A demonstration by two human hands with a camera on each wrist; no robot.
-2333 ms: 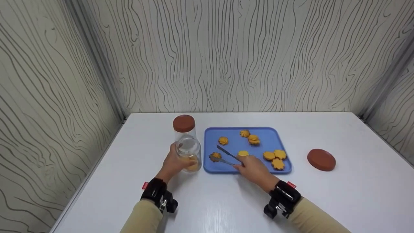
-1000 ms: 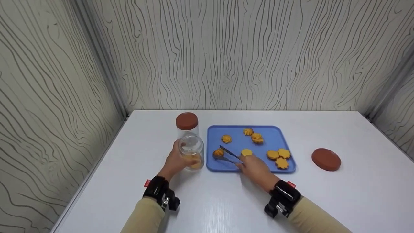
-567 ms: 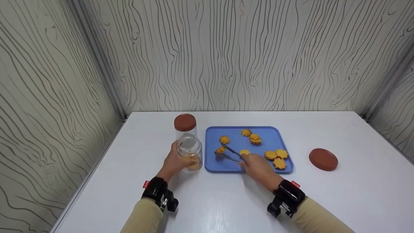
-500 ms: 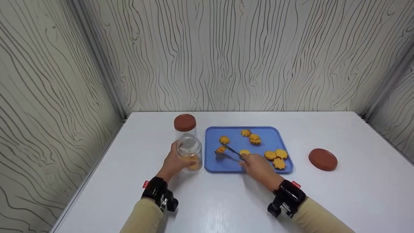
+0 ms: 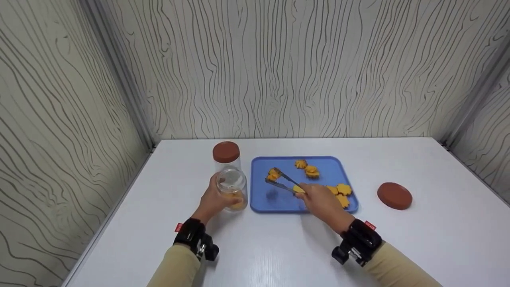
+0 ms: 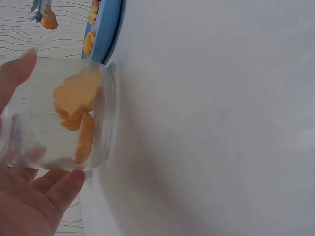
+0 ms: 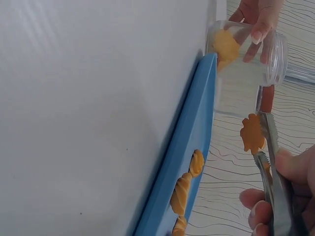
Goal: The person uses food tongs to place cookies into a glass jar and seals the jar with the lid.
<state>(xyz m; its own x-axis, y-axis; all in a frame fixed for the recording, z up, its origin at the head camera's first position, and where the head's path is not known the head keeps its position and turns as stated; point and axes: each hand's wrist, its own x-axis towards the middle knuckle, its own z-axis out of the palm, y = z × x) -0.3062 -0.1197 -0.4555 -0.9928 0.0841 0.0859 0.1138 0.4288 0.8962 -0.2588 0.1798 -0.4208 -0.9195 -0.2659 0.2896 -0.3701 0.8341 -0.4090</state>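
Cookie (image 5: 273, 174): pinched in the tongs (image 5: 283, 182) tips, lifted above the tray (image 5: 261, 201), right of the jar (image 5: 232, 187).
Progress: a few cookies lie in the jar; several are left on the tray.
Tongs axis: long axis runs near-right to far-left, tips toward the jar.
Right hand (image 5: 322, 201): clamped on the tongs.
Left hand (image 5: 214, 202): wrapped round the jar on the bench (image 5: 279, 247).
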